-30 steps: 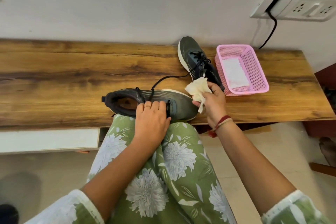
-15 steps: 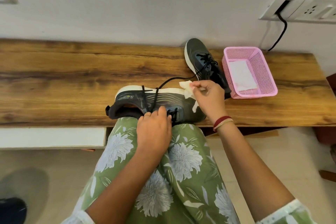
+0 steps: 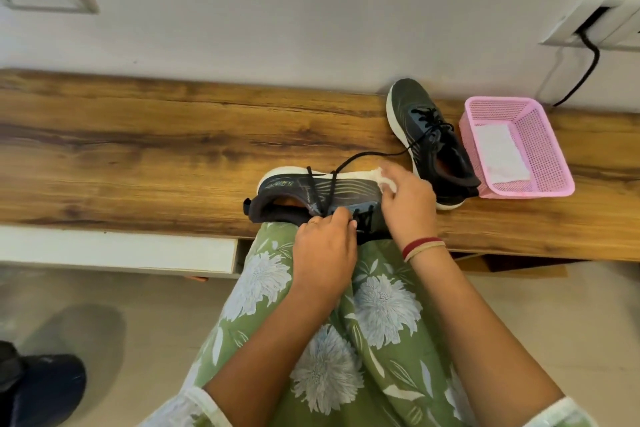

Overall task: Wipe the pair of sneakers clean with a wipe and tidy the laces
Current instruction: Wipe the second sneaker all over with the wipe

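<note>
The person sits at a long wooden ledge (image 3: 138,149) that runs along the wall, one knee in a green floral garment (image 3: 374,322) raised to its front edge. The near sneaker (image 3: 311,189), dark grey with a white sole, lies tipped on its side at that front edge, against the knee. Its sole faces the wall, its opening points left and its toe points right.

The left hand (image 3: 325,253) holds it at the laced part of the upper, fingers curled down over the eyelets. The right hand (image 3: 408,204) is at the toe end, fingers bunched round a crumpled white wipe (image 3: 382,177) and pressing it onto the white sole. Only a small piece of the wipe shows past the fingers. 2 thread bands (image 3: 422,248), 1 red and 1 pale, circle the right wrist.

The far sneaker (image 3: 426,135) stands upright on its sole just behind the right hand, toe toward the wall and laces loose. A black lace (image 3: 367,158) trails over the wood between the 2 sneakers and drapes over the near one's sole; I cannot tell which shoe it belongs to.

Touching the far sneaker's right side is a pink mesh basket (image 3: 550,163) with a flat white sheet (image 3: 498,156) lying in it. On the wall above, a black cable (image 3: 588,69) hangs from a white socket plate (image 3: 595,24). A dark shoe (image 3: 38,388) sits on the floor at lower left.
</note>
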Motion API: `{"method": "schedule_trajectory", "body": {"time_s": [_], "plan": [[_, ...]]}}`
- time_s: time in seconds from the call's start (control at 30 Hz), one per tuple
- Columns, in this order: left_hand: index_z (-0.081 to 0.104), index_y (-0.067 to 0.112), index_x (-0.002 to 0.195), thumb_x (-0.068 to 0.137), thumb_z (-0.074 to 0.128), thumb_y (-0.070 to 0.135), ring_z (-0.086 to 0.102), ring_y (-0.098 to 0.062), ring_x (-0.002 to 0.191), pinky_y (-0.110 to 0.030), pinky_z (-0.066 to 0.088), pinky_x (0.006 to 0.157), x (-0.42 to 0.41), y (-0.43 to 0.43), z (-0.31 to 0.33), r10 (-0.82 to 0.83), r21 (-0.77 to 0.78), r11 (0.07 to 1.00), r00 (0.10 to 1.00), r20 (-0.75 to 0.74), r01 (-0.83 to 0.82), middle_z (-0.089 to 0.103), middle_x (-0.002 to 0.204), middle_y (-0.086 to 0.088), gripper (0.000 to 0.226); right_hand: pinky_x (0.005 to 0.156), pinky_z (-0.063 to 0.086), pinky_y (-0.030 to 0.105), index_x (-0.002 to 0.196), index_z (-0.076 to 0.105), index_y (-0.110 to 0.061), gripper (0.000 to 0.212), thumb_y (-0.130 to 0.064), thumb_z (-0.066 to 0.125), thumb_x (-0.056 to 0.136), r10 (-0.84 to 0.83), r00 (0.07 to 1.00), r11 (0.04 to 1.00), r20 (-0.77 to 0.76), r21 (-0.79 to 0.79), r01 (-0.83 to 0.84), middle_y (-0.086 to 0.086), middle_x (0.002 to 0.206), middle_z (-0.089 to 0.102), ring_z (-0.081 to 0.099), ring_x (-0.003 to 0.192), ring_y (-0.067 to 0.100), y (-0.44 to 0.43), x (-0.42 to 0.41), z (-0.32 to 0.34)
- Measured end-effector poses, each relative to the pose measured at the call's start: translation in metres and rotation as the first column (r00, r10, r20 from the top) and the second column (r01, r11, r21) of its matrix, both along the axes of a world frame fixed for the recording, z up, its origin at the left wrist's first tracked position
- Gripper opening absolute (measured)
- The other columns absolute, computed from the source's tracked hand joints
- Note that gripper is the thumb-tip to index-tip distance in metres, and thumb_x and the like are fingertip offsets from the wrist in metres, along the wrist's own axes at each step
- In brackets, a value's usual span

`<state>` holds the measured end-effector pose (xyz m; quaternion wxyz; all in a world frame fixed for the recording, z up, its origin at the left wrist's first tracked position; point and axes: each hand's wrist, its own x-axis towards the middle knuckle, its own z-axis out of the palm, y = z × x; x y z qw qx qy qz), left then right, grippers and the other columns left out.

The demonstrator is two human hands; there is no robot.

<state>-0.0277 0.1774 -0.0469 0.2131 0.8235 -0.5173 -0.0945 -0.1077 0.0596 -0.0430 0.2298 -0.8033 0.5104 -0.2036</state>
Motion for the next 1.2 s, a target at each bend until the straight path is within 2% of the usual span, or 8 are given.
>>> {"method": "schedule_trajectory", "body": {"time_s": [0.2,0.43,0.5,0.6,0.7,0.8,0.97,1.2], "plan": [[0.058,0.016,0.084,0.089,0.054,0.025,0.056,-0.021,0.058,-0.029,0.041,0.049,0.001,0.004,-0.004,-0.008,-0.042,0.999,1.0,-0.004,0.008,0.06,0.061,0.0,0.011,0.089,0.033,0.011,0.108,0.067,-0.013,0.027,-0.002,0.055,0.086,-0.092,0.967,0.996,0.238,0.038,0.085,0.002,0.111,0.067,0.059,0.103,0.016,0.004,0.022,0.013],[0.06,0.021,0.095,0.092,0.052,0.025,0.06,-0.015,0.075,-0.03,0.044,0.06,0.011,0.007,0.001,0.066,0.008,0.998,0.949,-0.309,-0.067,0.067,0.081,0.006,0.01,0.071,0.048,0.041,0.112,0.061,-0.007,0.035,0.003,0.05,0.081,0.07,0.99,0.99,-0.119,-0.117,-0.084,0.015,0.107,0.06,0.059,0.087,0.037,0.028,0.037,-0.024],[0.063,0.022,0.091,0.091,0.057,0.022,0.063,-0.008,0.073,-0.022,0.047,0.063,0.02,0.008,0.009,0.189,-0.023,0.962,0.723,-0.665,-0.273,0.069,0.082,0.01,0.007,0.063,0.048,0.039,0.113,0.06,-0.006,0.038,0.004,0.053,0.078,0.099,0.972,0.98,-0.213,-0.151,-0.133,0.016,0.106,0.06,0.06,0.08,0.037,0.032,0.037,-0.03],[0.062,0.012,0.101,0.091,0.06,0.014,0.065,-0.015,0.094,-0.023,0.051,0.081,0.034,0.006,0.02,0.3,0.15,0.727,0.113,-0.947,-0.67,0.069,0.099,-0.006,0.011,0.055,0.044,0.036,0.115,0.059,-0.008,0.038,0.005,0.051,0.08,0.098,0.955,0.985,-0.281,-0.109,-0.134,0.015,0.105,0.058,0.06,0.075,0.036,0.032,0.041,-0.033],[0.053,-0.005,0.111,0.093,0.055,0.007,0.057,-0.027,0.112,-0.031,0.047,0.097,0.054,0.002,0.029,0.132,0.433,0.58,-0.445,-0.886,-0.69,0.058,0.113,-0.022,0.021,0.053,0.044,0.035,0.112,0.06,-0.008,0.036,0.005,0.051,0.079,0.095,0.95,0.985,-0.299,-0.108,-0.132,0.014,0.105,0.059,0.06,0.072,0.035,0.031,0.041,-0.035],[0.046,-0.014,0.119,0.095,0.053,0.014,0.049,-0.033,0.124,-0.038,0.038,0.107,0.074,-0.006,0.038,-0.015,0.531,0.578,-0.659,-0.752,-0.62,0.051,0.123,-0.028,0.038,0.047,0.042,0.031,0.106,0.062,-0.008,0.034,0.006,0.056,0.076,0.093,0.95,0.981,-0.299,-0.135,-0.139,0.012,0.101,0.06,0.06,0.065,0.033,0.033,0.041,-0.035],[0.031,-0.006,0.139,0.089,0.058,0.047,0.045,-0.035,0.126,-0.044,0.035,0.109,0.09,-0.042,0.027,-0.037,0.606,0.594,-0.771,-0.636,-0.529,0.041,0.139,-0.026,0.078,0.046,0.042,0.03,0.101,0.063,-0.01,0.031,0.006,0.058,0.074,0.095,0.963,0.979,-0.254,-0.153,-0.137,0.01,0.097,0.062,0.06,0.062,0.032,0.033,0.039,-0.038],[0.042,0.0,0.134,0.1,0.043,0.033,0.047,-0.024,0.127,-0.033,0.036,0.103,0.064,-0.048,0.013,-0.084,0.556,0.453,-0.654,-0.752,-0.697,0.054,0.128,-0.013,0.047,0.066,0.047,0.033,0.108,0.063,-0.013,0.035,0.005,0.05,0.08,0.065,0.993,0.995,-0.098,-0.074,-0.073,0.007,0.105,0.063,0.062,0.085,0.03,0.03,0.034,-0.039]]}}
